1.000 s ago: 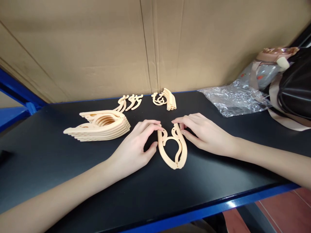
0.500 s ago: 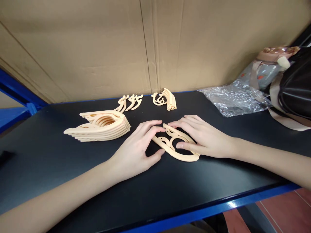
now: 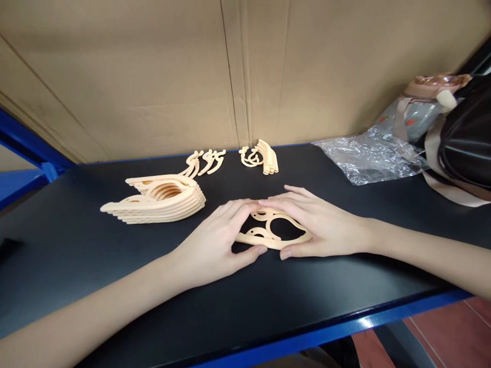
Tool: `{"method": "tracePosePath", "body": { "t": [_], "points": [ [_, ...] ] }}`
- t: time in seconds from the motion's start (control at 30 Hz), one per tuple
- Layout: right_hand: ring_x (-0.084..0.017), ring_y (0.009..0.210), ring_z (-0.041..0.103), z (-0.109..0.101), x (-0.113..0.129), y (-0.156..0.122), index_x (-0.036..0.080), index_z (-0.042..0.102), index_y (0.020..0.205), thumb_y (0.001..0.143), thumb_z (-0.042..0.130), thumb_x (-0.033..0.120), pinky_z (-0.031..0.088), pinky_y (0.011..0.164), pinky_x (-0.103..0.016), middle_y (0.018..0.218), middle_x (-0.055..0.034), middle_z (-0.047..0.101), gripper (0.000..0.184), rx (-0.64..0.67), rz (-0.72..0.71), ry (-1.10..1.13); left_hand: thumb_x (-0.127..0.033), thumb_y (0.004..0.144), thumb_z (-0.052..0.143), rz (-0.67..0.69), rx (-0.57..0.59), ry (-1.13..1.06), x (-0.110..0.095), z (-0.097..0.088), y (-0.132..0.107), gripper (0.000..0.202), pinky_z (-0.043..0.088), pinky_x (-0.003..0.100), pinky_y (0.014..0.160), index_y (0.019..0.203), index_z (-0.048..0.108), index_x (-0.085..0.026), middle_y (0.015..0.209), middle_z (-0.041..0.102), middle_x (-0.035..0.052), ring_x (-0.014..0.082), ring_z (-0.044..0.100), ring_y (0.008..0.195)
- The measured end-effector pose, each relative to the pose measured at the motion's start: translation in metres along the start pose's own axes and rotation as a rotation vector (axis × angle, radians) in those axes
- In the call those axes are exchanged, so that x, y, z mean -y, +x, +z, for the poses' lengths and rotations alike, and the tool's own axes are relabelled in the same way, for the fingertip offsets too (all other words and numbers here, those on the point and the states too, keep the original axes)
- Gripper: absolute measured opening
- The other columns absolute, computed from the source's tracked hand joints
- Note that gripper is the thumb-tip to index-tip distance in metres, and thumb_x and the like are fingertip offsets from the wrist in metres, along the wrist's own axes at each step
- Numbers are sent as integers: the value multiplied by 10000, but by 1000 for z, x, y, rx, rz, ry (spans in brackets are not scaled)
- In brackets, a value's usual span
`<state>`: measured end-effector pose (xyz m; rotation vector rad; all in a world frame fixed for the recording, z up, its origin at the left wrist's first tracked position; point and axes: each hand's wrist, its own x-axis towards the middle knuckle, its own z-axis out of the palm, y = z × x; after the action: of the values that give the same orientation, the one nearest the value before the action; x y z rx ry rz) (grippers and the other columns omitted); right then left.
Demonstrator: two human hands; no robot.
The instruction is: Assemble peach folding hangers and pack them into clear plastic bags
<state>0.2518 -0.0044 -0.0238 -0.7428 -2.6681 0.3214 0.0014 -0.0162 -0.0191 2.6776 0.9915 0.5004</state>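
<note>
A beige plastic folding clothes hanger, folded up, lies on the black tabletop between my hands. My left hand grips its left end, fingers at the far side and thumb at the near edge. Around the right, rounded end my right hand is closed, its thumb along the near edge and its fingertips at the far bar. The fingertips of both hands meet at the hanger's far side and partly cover that bar. To the left sits a neat stack of similar folded hangers.
Several loose beige hooks lie near the cardboard wall. Beside them are curved beige pieces in a small bundle. At the right are a crumpled clear plastic bag, a bottle and a black bag. A blue edge borders the table's front.
The hanger has turned so that its long bar lies nearly level. My right thumb has moved from the hanger's middle to its near edge, and both hands have closed around it.
</note>
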Motion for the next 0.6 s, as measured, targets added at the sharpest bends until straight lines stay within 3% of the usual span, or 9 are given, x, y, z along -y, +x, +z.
{"method": "tracePosePath", "body": {
  "t": [0.17, 0.3, 0.4, 0.5, 0.6],
  "points": [
    [-300, 1301, 469, 0, 0, 0, 187, 319, 1480, 817, 590, 674, 240, 1142, -554, 1426, -134, 519, 867, -13, 80, -20, -401, 857, 666, -9, -32, 53, -2, -2, 2, 515, 488, 420, 886, 1286, 474, -190, 1252, 606, 109, 278, 575, 1107],
    [-297, 1231, 522, -3, 0, 0, 218, 291, 1495, 939, 466, 584, 346, 1060, -543, 1361, -129, 570, 688, -76, 192, 11, -458, 851, 678, 13, -100, 160, -2, 0, 1, 532, 484, 402, 851, 1270, 479, -197, 1225, 623, 102, 276, 598, 1058],
    [-250, 1037, 614, -5, -2, 1, 255, 345, 1458, 974, 424, 532, 458, 923, -454, 1139, -80, 667, 564, -197, 344, 138, -444, 867, 669, 81, -193, 300, -1, -2, 1, 496, 461, 411, 894, 1253, 497, -184, 1252, 618, 119, 295, 589, 1101],
    [-182, 799, 609, -6, -7, 2, 237, 524, 1268, 952, 484, 513, 477, 729, -324, 898, -18, 664, 422, -240, 436, 340, -373, 901, 640, 138, -288, 446, 0, -5, 1, 430, 434, 429, 924, 1249, 509, -156, 1275, 612, 147, 316, 582, 1133],
    [-137, 678, 520, -5, -12, 3, 196, 608, 887, 902, 575, 486, 404, 622, -273, 741, 23, 576, 292, -218, 472, 465, -352, 921, 616, 151, -326, 523, 1, -7, 1, 415, 424, 436, 909, 1258, 503, -138, 1291, 607, 162, 326, 580, 1143]
  ]
}}
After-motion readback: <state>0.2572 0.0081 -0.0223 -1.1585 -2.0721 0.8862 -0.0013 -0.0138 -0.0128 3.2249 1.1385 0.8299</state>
